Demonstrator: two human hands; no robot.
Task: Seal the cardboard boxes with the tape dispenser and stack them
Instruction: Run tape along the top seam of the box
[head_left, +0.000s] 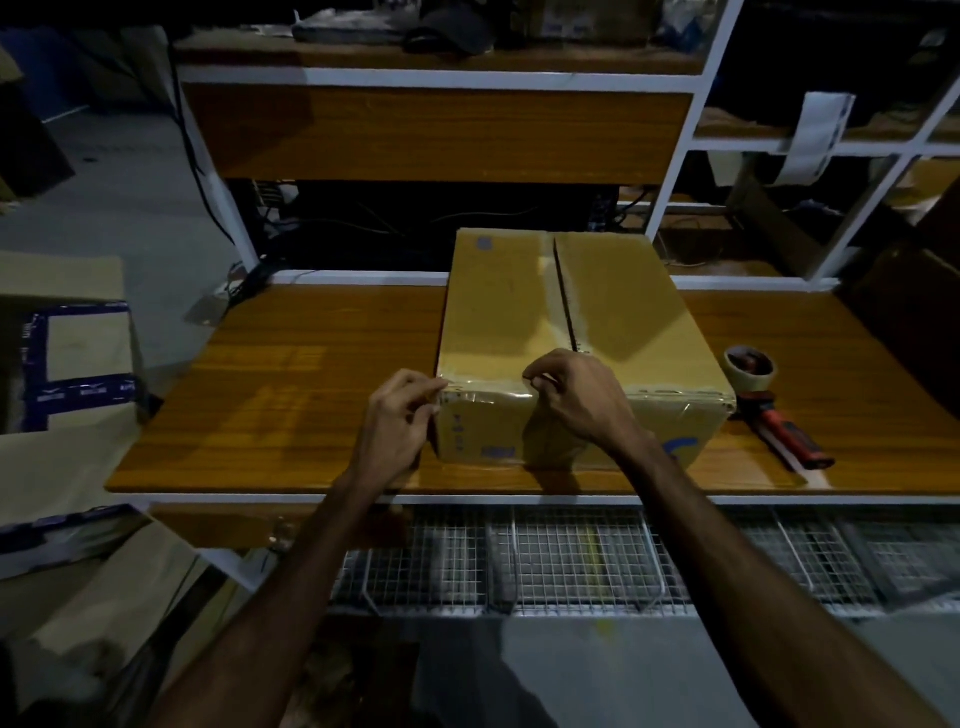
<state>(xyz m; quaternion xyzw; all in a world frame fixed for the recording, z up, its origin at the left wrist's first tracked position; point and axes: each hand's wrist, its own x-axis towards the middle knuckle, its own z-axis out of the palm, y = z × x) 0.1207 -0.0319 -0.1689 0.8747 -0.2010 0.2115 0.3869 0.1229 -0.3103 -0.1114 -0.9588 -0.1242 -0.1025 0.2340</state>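
Pressing tape along the near top edge of a box (566, 322), a person works with both hands at the middle of a wooden surface (291, 395). The left hand (400, 421) pinches the tape at the box's near left corner, fingers curled on it; the right hand (571, 400) pinches the same strip near the centre seam, apparently to smooth it flat over the edge. The flaps are folded shut, though the seam shows as a dark line and whether tape fully covers it is hard to tell in the dim light. The dispenser (774, 410) lies just right of the box, set aside, likely to free both hands. More boxes (67, 338) stand at the left, cut off by the frame. Shelves (441, 78) behind hold items too dark to identify.
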